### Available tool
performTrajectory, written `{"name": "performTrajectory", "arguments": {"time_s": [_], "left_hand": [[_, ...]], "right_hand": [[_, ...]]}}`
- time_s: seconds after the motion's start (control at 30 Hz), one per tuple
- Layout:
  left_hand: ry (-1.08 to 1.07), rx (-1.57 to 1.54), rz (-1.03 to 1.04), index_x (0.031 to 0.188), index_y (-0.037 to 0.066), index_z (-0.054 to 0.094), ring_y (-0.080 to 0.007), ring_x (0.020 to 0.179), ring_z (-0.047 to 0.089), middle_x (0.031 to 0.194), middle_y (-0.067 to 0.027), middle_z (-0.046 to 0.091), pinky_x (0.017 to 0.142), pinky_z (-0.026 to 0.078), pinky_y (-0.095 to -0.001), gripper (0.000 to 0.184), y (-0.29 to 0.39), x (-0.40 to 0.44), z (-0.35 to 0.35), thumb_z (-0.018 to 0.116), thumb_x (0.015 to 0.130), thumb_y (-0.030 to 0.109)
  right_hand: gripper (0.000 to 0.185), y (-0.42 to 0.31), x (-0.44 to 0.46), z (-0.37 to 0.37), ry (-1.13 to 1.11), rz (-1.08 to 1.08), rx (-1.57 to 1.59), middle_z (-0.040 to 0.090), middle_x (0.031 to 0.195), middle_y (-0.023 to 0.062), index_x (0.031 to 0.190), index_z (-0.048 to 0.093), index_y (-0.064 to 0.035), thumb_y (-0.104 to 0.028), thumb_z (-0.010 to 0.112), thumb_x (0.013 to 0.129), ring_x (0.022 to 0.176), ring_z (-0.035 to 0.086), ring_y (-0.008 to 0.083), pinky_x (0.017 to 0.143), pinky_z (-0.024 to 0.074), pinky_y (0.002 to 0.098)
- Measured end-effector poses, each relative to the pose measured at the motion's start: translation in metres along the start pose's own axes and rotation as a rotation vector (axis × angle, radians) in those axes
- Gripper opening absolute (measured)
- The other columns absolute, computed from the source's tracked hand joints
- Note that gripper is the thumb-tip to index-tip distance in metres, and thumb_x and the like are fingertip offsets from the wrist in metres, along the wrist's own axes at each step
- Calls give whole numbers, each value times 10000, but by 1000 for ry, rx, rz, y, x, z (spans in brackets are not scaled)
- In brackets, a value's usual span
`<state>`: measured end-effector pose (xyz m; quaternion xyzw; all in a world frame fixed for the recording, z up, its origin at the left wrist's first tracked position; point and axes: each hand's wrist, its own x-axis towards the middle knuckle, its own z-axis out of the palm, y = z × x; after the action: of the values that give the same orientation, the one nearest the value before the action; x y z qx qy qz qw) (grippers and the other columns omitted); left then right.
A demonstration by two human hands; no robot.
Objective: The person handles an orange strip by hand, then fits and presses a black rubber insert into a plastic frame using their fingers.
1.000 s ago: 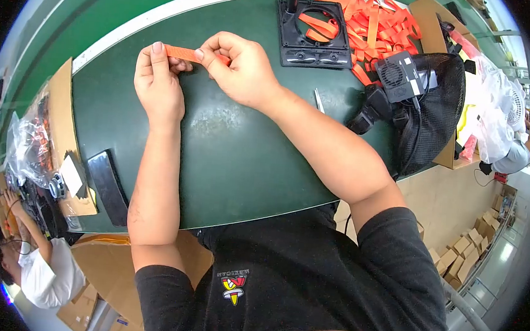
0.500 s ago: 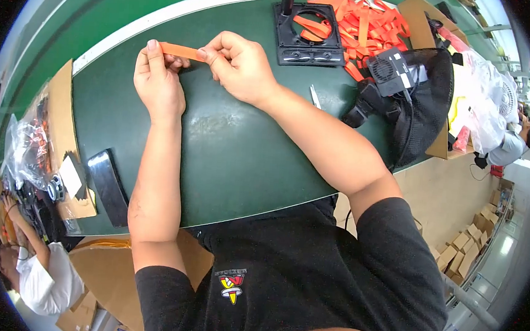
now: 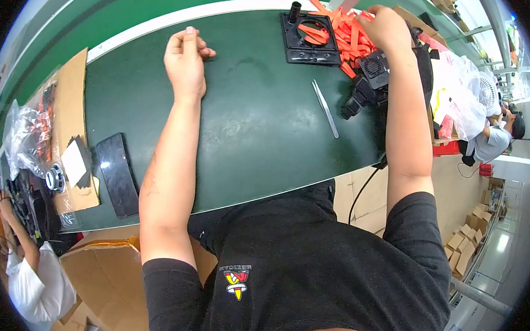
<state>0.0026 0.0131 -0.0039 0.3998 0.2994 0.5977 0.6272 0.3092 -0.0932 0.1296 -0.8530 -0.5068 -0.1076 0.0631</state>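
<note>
Pile of orange strips (image 3: 351, 38) lies at fingertips of right hand (image 3: 387, 31), spreading leftward and bodyward, axes jumbled; bent fingers' grip unclear. Left hand (image 3: 185, 57) farther, curled, no strip visible.

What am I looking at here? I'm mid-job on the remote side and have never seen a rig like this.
There is no machine: these are a person's own two bare hands. Every picture comes from one camera worn on that person's head, looking forward and down, so the wide lens curves everything.

On the green tabletop lie metal tweezers, a black plastic frame with a round opening, a heap of orange strips, and a flat black slab, perhaps a phone.

The left hand has half-curled fingers; nothing shows in its grip. The right hand is at the heap's edge, but whether its grip has a strip I cannot tell.
</note>
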Motion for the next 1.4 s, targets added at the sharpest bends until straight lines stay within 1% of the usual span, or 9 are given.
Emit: {"name": "performTrajectory", "arguments": {"time_s": [0.23, 0.5, 0.57, 0.63, 0.77, 0.87, 0.97, 1.13, 1.4], "left_hand": [[-46, 63, 40, 861, 25, 545, -86, 555, 504, 680, -12, 523, 520, 466, -240, 192, -1, -1, -1, 571, 913, 208], [-80, 152, 14, 904, 30, 586, -91, 619, 518, 722, -16, 536, 569, 484, -248, 188, -2, -2, -2, 588, 903, 217], [-128, 195, 3, 946, 19, 592, -96, 642, 533, 755, -27, 554, 594, 496, -250, 227, 1, -6, 2, 573, 913, 242], [-209, 182, 13, 1105, -1, 564, -132, 736, 563, 921, -84, 575, 660, 519, -283, 391, 5, -15, 11, 487, 948, 349], [-382, -108, -179, 1114, -2, 548, -139, 699, 571, 881, -74, 590, 616, 511, -263, 465, 14, -42, 26, 398, 968, 414], [-290, -143, -185, 1017, 19, 562, -144, 664, 571, 821, -71, 588, 572, 508, -273, 351, 28, -49, 31, 451, 961, 347], [-250, -140, -167, 945, 30, 549, -136, 626, 567, 799, -66, 591, 514, 503, -263, 263, 34, -46, 26, 479, 955, 283], [-239, -25, -103, 878, 31, 522, -124, 518, 537, 728, -95, 594, 505, 510, -291, 245, 28, -31, 11, 460, 958, 254], [-228, 55, -170, 825, 42, 486, -141, 491, 518, 644, -75, 541, 511, 500, -297, 264, 16, -27, 5, 435, 961, 263]], "right_hand": [[796, -52, 17, 69, -39, -106, 416, 644, 1020, 218, 1138, 609, -5, -652, 633, 674, 991, 620, 324, 895, 467, 373], [445, -86, 18, 50, 100, -78, 825, 650, 793, 92, 884, 632, 6, -424, 516, 868, 688, 596, 209, 658, 493, 323], [482, -83, 1, 22, -183, 118, 1533, 620, 702, 88, 1109, 522, -8, -444, 508, 903, 539, 584, 139, 510, 497, 199], [380, -94, -24, 12, -356, -39, 2175, 617, 829, 76, 924, 591, -7, -354, 438, 912, 674, 567, 197, 629, 469, 312], [295, -127, -72, 38, -828, 34, 2600, 498, 770, 56, 954, 544, -21, -291, 433, 905, 691, 429, 149, 623, 403, 284], [436, -144, -88, 63, -1120, -17, 2986, 619, 807, 120, 990, 581, -25, -411, 386, 929, 744, 611, 239, 741, 511, 399], [479, -138, -91, 83, -979, 268, 2553, 617, 809, 104, 1003, 588, -35, -466, 389, 938, 764, 611, 235, 738, 515, 381], [424, -146, -94, 85, -238, 13, 2088, 634, 926, 127, 1211, 468, 1, -283, 569, 914, 802, 618, 163, 732, 508, 286], [416, -142, -83, 110, -342, -291, 1912, 620, 834, 40, 1276, 460, -5, -175, 574, 913, 757, 588, 96, 681, 499, 229]]}}
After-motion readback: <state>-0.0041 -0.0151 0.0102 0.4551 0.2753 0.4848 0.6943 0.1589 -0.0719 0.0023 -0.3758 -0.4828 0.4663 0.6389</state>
